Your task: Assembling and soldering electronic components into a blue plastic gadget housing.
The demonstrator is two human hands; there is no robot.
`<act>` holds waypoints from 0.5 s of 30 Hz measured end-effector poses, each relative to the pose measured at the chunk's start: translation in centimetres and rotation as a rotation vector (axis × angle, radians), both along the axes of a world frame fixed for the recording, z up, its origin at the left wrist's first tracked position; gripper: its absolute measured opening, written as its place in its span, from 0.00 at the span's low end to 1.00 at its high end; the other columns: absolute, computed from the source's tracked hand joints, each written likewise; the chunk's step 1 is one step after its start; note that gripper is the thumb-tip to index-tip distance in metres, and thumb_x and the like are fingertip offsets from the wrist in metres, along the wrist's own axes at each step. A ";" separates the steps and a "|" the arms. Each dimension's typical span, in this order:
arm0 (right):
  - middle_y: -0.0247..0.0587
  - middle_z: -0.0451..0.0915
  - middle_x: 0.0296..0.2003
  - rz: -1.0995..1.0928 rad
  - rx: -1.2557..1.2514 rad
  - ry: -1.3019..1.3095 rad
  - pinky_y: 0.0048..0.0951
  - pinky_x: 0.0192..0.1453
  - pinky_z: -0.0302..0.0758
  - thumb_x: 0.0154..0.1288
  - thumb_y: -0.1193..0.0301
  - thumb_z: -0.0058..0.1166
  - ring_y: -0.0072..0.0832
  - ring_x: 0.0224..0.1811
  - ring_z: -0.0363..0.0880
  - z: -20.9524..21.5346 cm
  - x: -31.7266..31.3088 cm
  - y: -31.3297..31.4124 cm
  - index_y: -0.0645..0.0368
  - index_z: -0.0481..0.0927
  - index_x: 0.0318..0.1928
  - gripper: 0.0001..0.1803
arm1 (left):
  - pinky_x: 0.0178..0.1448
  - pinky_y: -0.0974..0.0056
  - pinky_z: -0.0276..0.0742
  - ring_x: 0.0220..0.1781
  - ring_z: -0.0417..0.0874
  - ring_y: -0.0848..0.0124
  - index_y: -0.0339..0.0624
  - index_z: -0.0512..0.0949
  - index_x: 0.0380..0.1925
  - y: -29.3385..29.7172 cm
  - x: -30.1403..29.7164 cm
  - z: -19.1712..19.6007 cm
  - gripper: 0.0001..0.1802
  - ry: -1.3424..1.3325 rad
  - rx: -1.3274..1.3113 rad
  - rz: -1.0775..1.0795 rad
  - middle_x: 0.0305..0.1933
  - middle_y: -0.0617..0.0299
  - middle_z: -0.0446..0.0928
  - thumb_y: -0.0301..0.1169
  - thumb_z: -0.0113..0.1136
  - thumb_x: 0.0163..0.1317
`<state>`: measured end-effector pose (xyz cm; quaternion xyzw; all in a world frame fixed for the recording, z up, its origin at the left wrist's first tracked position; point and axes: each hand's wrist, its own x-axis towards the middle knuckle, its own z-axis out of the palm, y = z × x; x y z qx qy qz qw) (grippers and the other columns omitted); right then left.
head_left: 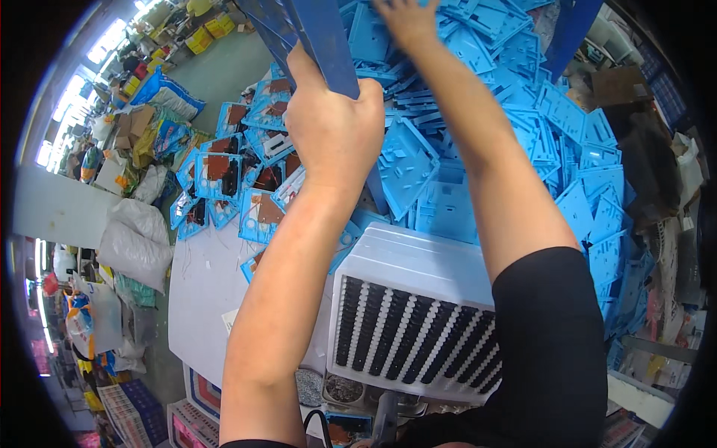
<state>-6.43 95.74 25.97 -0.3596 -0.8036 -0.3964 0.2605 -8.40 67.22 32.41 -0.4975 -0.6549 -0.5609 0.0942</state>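
Note:
My left hand (332, 123) is raised and closed around a dark blue flat panel (314, 33) that runs up out of the top of the picture. My right hand (407, 19) reaches far forward at the top edge, fingers resting on the heap of light blue plastic plates (523, 127); whether it grips one is hidden by the frame edge. Below my arms stands a white slotted plastic crate (403, 313).
More light blue plates carrying brown and black parts (224, 172) lie left of the heap on a white table (202, 284). White sacks (134, 239) and boxes stand on the floor at left. Small bowls (343, 388) sit near the table's front edge.

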 end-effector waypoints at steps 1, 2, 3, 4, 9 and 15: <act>0.41 0.66 0.70 -0.058 -0.170 -0.050 0.71 0.53 0.76 0.51 0.57 0.67 0.49 0.70 0.65 0.9 -0.1 -0.5 0.38 0.66 0.72 0.45 | 0.40 0.57 0.79 0.30 0.84 0.57 0.30 0.68 0.55 -0.4 -0.3 0.0 0.25 -0.032 -0.017 0.001 0.31 0.49 0.81 0.26 0.58 0.56; 0.37 0.62 0.72 -0.115 -0.341 -0.103 0.77 0.52 0.75 0.41 0.53 0.78 0.48 0.73 0.60 1.0 -0.1 -1.4 0.38 0.64 0.73 0.55 | 0.40 0.57 0.79 0.30 0.84 0.58 0.31 0.68 0.54 -0.8 -0.5 -0.2 0.24 -0.017 -0.014 0.009 0.31 0.49 0.81 0.26 0.57 0.56; 0.36 0.59 0.74 -0.201 -0.377 -0.162 0.79 0.50 0.75 0.38 0.52 0.79 0.52 0.74 0.57 -1.6 0.9 -1.7 0.36 0.62 0.74 0.60 | 0.40 0.58 0.79 0.30 0.83 0.59 0.31 0.68 0.53 -0.6 -0.2 -0.2 0.23 -0.012 0.006 -0.006 0.31 0.49 0.81 0.26 0.57 0.57; 0.35 0.56 0.76 -0.282 -0.405 -0.217 0.81 0.49 0.74 0.35 0.50 0.80 0.57 0.76 0.53 -4.1 1.8 -1.7 0.35 0.59 0.76 0.64 | 0.39 0.59 0.79 0.30 0.83 0.60 0.32 0.68 0.52 -0.1 -0.1 0.0 0.22 -0.003 0.036 -0.015 0.31 0.50 0.81 0.25 0.57 0.57; 0.37 0.47 0.79 -0.312 -0.405 0.038 0.82 0.50 0.75 0.60 0.61 0.65 0.63 0.78 0.44 -6.8 3.7 1.4 0.23 0.57 0.75 0.46 | 0.39 0.59 0.78 0.29 0.82 0.61 0.32 0.69 0.50 0.3 -0.4 -0.7 0.20 0.041 0.076 -0.030 0.31 0.51 0.81 0.25 0.58 0.57; 0.44 0.48 0.78 -0.305 -0.352 -0.132 0.77 0.42 0.80 0.70 0.70 0.51 0.63 0.76 0.51 -8.2 6.5 3.8 0.17 0.58 0.74 0.39 | 0.40 0.57 0.79 0.29 0.83 0.58 0.32 0.70 0.47 0.0 -0.4 -0.4 0.19 0.000 0.074 -0.027 0.29 0.50 0.81 0.28 0.60 0.56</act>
